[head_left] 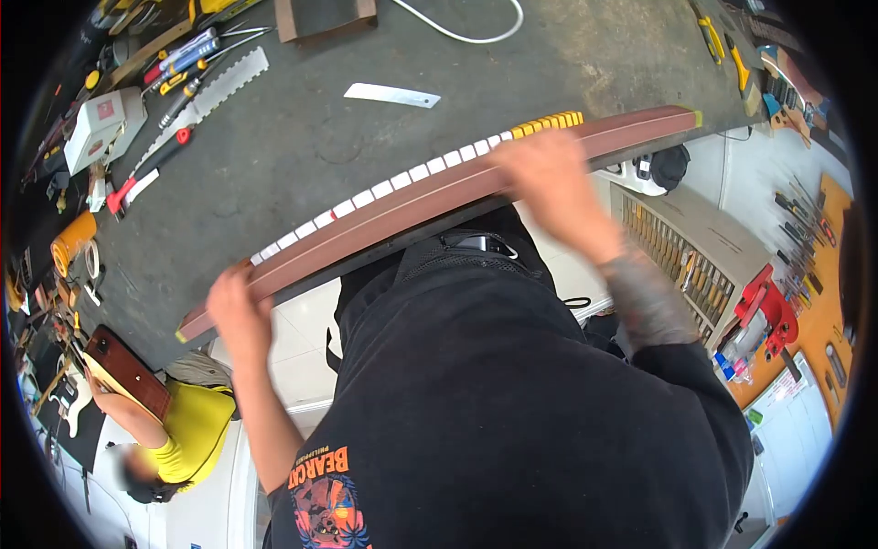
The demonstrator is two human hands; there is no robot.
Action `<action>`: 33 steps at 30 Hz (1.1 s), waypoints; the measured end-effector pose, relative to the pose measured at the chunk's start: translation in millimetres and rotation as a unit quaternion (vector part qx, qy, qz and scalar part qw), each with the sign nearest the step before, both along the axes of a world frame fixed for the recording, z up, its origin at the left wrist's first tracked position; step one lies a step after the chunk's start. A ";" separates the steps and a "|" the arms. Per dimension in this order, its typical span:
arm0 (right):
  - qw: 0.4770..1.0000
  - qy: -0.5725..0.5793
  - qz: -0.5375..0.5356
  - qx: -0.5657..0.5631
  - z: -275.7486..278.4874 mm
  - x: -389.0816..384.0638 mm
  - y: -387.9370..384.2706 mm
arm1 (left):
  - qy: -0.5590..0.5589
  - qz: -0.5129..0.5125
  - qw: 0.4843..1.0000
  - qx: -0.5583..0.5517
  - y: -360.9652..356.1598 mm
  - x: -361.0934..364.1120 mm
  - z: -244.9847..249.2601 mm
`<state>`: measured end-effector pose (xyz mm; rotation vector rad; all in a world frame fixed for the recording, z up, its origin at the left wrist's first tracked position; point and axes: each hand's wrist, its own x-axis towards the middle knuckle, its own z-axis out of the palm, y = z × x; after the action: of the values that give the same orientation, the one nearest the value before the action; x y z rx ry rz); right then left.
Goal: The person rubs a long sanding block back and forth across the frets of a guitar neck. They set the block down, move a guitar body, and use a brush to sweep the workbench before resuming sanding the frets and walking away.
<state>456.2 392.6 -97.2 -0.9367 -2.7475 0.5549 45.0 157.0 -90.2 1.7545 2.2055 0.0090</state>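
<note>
A long reddish-brown bar (384, 215) lies slantwise along the near edge of the workbench, with yellow-green tips at both ends. Along its far side runs a row of small white segments (400, 180), one with a red mark, ending in several yellow segments (549, 123) at the right. Near the bar's left end, my left hand (240, 306) is closed over it, fingertips by the last white segments. My right hand (549, 178) grips the bar right of its middle, close to the yellow segments. Its fingers are slightly blurred and partly hidden.
A flat metal blade (392, 94) lies beyond the bar on the dark workbench (302, 128). Screwdrivers (187, 55), a saw blade (233, 84) and a white box (96, 128) crowd the left. A person in a yellow shirt (201, 425) holds a guitar body (126, 373) at lower left.
</note>
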 end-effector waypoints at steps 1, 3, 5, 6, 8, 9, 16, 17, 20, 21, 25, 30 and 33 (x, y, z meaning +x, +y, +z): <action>0.999 0.024 -0.008 -0.041 2.8 -29.4 -23.9 | 0.002 0.024 1.000 -0.010 -26.6 -31.0 -5.1; 0.997 0.043 -0.012 -0.070 5.6 -42.5 -38.4 | 0.062 0.009 0.998 -0.025 -42.6 -39.7 0.2; 0.998 0.030 -0.007 -0.054 7.6 -31.3 -39.1 | 0.066 -0.015 0.997 -0.028 -46.5 -32.3 -8.7; 0.999 -0.005 -0.016 -0.032 5.4 -8.9 -27.9 | 0.062 -0.027 0.998 -0.016 -30.3 -3.5 -8.9; 0.999 -0.028 -0.032 -0.008 7.7 44.7 -0.3 | 0.018 -0.051 0.998 0.027 9.1 51.5 -3.7; 0.998 -0.046 -0.049 -0.010 10.2 65.1 8.8 | 0.001 -0.047 0.999 0.025 27.7 76.2 -3.1; 0.998 0.018 -0.003 -0.068 6.5 -17.6 -36.3 | 0.041 0.022 0.999 0.009 -34.6 -7.2 -6.0; 0.996 0.061 0.006 -0.060 9.3 -33.5 -39.9 | 0.060 0.023 0.998 0.002 -43.7 -16.9 -4.1; 0.999 0.024 0.026 -0.021 8.7 -11.1 -27.0 | 0.072 0.002 0.997 0.006 -34.4 -3.0 -8.8; 0.999 0.021 0.025 -0.023 2.9 15.8 -14.8 | 0.067 -0.008 0.998 0.013 -25.7 13.3 -12.5; 0.994 -0.069 -0.037 0.074 11.9 95.4 27.9 | -0.011 -0.036 0.999 0.017 29.7 87.4 1.9; 0.999 -0.003 -0.006 0.032 -4.2 45.4 -3.0 | 0.017 0.003 1.000 0.007 -11.8 33.2 -1.1; 1.000 0.030 -0.006 0.002 1.4 -14.0 -33.7 | 0.075 0.014 0.997 -0.008 -44.3 -7.2 0.6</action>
<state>442.2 358.8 -95.8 -0.9194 -2.6883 0.5650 37.8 112.7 -89.6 1.7692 2.3267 -0.1367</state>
